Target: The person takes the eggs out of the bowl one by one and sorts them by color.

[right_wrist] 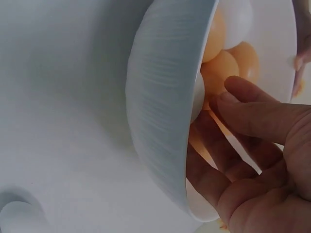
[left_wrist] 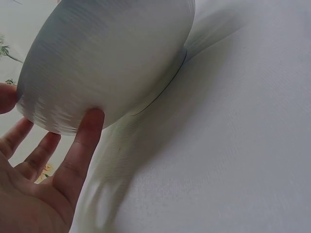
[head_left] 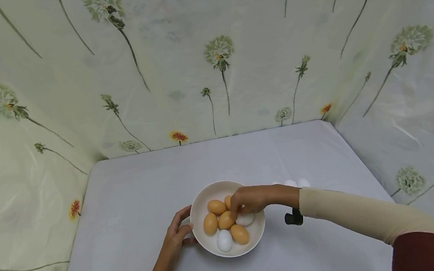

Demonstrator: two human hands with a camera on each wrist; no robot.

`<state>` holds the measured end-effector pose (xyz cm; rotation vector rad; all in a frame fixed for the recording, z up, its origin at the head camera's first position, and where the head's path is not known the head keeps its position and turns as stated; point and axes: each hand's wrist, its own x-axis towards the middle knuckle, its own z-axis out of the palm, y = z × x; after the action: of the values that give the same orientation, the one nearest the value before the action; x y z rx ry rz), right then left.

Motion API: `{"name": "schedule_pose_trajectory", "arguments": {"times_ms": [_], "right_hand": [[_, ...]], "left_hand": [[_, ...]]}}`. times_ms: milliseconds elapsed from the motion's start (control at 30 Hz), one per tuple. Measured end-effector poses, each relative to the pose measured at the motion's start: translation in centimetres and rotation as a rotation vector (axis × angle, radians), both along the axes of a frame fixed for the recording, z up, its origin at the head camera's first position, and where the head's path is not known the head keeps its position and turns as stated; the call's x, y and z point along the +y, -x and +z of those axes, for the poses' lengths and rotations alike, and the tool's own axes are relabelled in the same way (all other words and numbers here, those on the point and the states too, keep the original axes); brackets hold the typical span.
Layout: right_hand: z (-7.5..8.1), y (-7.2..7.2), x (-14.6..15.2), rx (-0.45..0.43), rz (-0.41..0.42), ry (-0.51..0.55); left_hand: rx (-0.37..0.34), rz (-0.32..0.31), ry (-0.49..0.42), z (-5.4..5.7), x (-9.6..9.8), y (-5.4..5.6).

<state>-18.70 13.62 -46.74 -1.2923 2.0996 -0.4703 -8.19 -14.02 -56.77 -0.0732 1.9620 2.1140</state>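
A white bowl (head_left: 208, 252) with several brown and white eggs sits on the table. My left hand (head_left: 175, 235) holds its left side, the thumb at the rim and the other fingers spread against the outer wall, as the left wrist view shows. My right hand (head_left: 248, 199) reaches over the right rim, fingers bent down among the eggs. In the right wrist view its fingertips are right at a brown egg (right_wrist: 222, 65) and a white egg (right_wrist: 198, 97), and no egg shows between thumb and fingers. Another white egg (head_left: 224, 240) lies near the bowl's front.
Several white eggs (head_left: 304, 183) lie on the table behind my right forearm, partly hidden by it. A white cloth (head_left: 136, 191) covers the table. Dandelion-patterned sheeting (head_left: 179, 69) hangs along the back and both sides.
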Motion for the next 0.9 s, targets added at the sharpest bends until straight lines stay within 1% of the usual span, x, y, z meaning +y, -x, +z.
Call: {"name": "schedule_pose_trajectory", "arguments": {"times_ms": [167,333,500,633,733,900], "right_hand": [[0.1,-0.1,-0.3,0.024,0.019,-0.052],[0.0,-0.3,-0.5,0.028,0.022,-0.136],[-0.2,-0.5,-0.7,0.027,0.024,-0.171],[-0.3,-0.6,-0.8,0.001,0.029,-0.188],[-0.5,-0.6,-0.9,-0.002,0.052,-0.188],[-0.9,-0.6,-1.0,0.039,0.111,-0.164]], "left_hand": [[0.000,-0.002,0.003,0.2,0.0,0.0],[-0.001,-0.005,0.004,0.1,0.0,0.1],[0.001,0.000,0.006,-0.1,0.0,0.0],[0.000,0.001,0.009,-0.1,0.0,0.0],[-0.005,0.002,0.009,-0.2,0.0,0.0],[-0.005,0.000,0.015,-0.1,0.0,0.0]]}}
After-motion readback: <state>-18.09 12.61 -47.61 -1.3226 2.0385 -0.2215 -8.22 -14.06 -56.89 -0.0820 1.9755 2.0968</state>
